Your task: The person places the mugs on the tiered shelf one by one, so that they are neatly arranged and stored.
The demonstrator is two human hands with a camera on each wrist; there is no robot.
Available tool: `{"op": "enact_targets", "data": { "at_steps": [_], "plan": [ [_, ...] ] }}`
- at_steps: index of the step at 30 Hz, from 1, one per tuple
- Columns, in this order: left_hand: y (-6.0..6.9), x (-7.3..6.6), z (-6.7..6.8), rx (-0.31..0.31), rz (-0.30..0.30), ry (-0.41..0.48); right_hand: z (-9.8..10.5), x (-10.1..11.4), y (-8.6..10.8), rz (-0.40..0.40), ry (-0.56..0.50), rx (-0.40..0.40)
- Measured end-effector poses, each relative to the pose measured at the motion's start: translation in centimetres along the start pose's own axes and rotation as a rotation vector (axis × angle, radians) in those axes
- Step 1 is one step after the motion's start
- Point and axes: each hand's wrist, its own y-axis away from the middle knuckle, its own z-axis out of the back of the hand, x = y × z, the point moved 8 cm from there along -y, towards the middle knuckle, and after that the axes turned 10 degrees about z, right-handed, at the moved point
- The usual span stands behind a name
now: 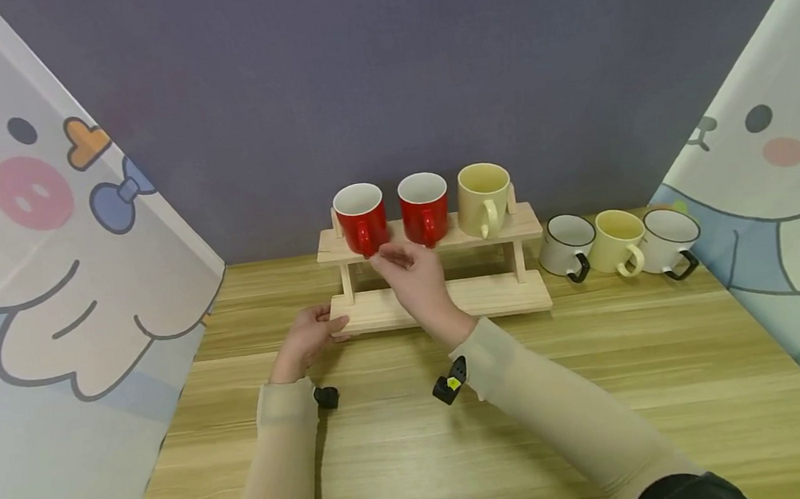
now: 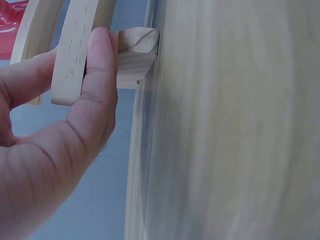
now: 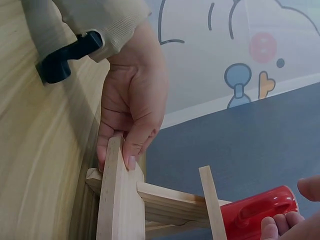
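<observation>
A two-tier wooden rack [image 1: 491, 298] stands on the table and carries two red mugs and a yellow mug [image 1: 472, 209] on its upper shelf. My left hand [image 1: 310, 337] grips the left end of the lower board, thumb on one face and fingers on the other, as the left wrist view [image 2: 75, 95] confirms. Close to the handle of the left red mug [image 1: 353, 230] is my right hand [image 1: 421, 283]. In the right wrist view, its thumb and loosely bent fingers [image 3: 282, 222] stand apart beside that mug's handle. The other red mug [image 1: 413, 218] sits just to the right.
Right of the rack, a white mug with a black handle [image 1: 563, 248], a yellow mug [image 1: 612, 239] and another black-handled white mug [image 1: 663, 239] stand in a row on the table [image 1: 406, 458]. A dark panel [image 1: 384, 82] rises behind, with cartoon-printed panels at both sides.
</observation>
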Motion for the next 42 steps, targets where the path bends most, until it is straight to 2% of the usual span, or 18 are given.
{"op": "enact_targets", "data": {
  "at_steps": [13, 25, 34, 42],
  "plan": [
    [-0.1, 0.0, 0.1, 0.008, -0.009, 0.013, 2.8, 1.0, 2.4, 0.023, -0.072, 0.043],
    [0.1, 0.1, 0.1, 0.011, 0.005, 0.004, 7.5, 1.7, 3.5, 0.076, -0.046, 0.020],
    [0.1, 0.0, 0.2, -0.002, 0.013, 0.006, 11.9, 2.9, 3.5, 0.131, -0.032, -0.064],
    [0.1, 0.0, 0.1, 0.006, 0.006, 0.003, 16.5, 2.8, 4.0, 0.176, 0.004, -0.172]
  ]
}}
